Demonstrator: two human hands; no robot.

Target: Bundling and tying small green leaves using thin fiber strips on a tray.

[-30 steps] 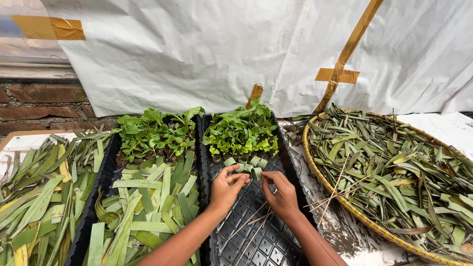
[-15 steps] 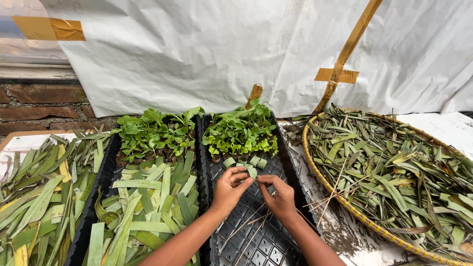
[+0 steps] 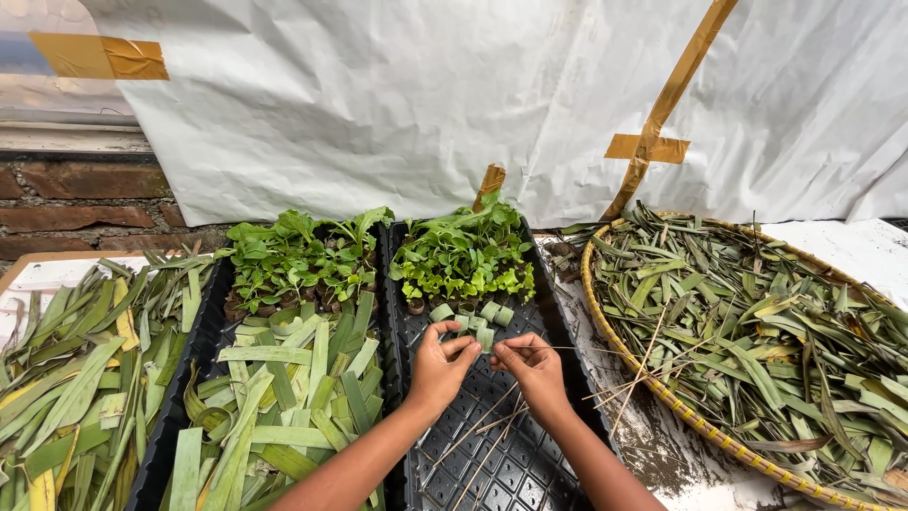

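My left hand (image 3: 440,367) and my right hand (image 3: 532,367) meet over a black seedling tray (image 3: 492,454). Between their fingertips they pinch a small rolled strip of green leaf (image 3: 484,338). My right hand also holds a thin pale stick that pokes out to the right. Just beyond the fingers stand several little leaf rings (image 3: 468,314) in the tray cells. Behind those grow small green seedlings (image 3: 463,257). Loose thin sticks (image 3: 478,435) lie across the tray under my wrists.
A second black tray (image 3: 213,345) on the left holds cut leaf strips (image 3: 293,402) and more seedlings (image 3: 298,260). A pile of long leaves (image 3: 76,378) lies far left. A round woven basket (image 3: 653,393) of dry leaves sits right. White sheeting (image 3: 426,95) hangs behind.
Both hands have drawn slightly back toward me from the leaf rings and closed together on the rolled strip; the thin stick now shows in the right hand.
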